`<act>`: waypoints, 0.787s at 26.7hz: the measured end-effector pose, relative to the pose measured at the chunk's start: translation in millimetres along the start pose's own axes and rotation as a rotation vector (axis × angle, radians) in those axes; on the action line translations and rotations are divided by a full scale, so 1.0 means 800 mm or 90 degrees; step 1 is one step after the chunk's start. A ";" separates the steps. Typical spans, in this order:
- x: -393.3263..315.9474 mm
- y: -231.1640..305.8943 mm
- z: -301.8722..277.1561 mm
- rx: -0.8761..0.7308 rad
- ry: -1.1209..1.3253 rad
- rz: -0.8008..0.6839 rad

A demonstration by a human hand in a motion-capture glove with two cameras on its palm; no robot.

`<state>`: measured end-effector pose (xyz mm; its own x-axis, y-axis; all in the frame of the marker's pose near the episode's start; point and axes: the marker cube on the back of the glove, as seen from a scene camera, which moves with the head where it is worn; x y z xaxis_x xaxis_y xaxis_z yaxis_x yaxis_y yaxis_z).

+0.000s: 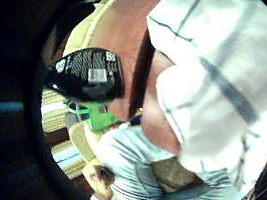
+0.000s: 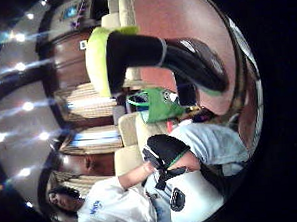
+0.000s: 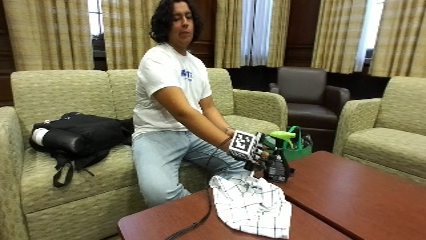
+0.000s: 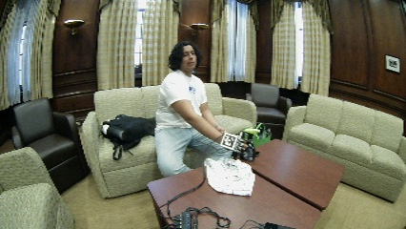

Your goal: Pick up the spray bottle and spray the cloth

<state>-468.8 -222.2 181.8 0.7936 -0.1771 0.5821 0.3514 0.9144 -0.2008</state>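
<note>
A black spray bottle [image 3: 277, 167] with a green trigger head stands at the near edge of the red-brown table [image 3: 353, 195], just past the cloth. My gloved right hand [image 3: 256, 152] is right beside it on the person's side, at the height of its neck. Both palm views show the bottle [image 2: 181, 59] [image 1: 87, 76] close by, with no fingers wrapped round it. The white checked cloth [image 3: 253, 207] lies crumpled on the nearer table and fills much of the little finger side view [image 1: 219, 67].
A green bag [image 3: 299, 147] stands on the floor behind the bottle. A black backpack [image 3: 80, 135] lies on the sofa beside the person. A dark cable [image 3: 193, 225] runs across the near table toward electronics [image 4: 190, 219]. Armchairs surround the tables.
</note>
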 end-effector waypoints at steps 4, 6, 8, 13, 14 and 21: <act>0.001 0.046 -0.037 -0.028 0.063 -0.020; 0.001 0.071 -0.050 -0.045 0.085 -0.028; 0.000 0.090 -0.059 -0.054 0.115 -0.038; -0.001 0.124 -0.102 -0.076 0.240 -0.072; -0.002 0.133 -0.113 -0.079 0.264 -0.079; 0.021 0.159 -0.181 -0.022 0.373 -0.094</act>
<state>-338.6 -161.6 51.8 0.8729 -0.4817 0.0773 0.4873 0.8539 -0.1825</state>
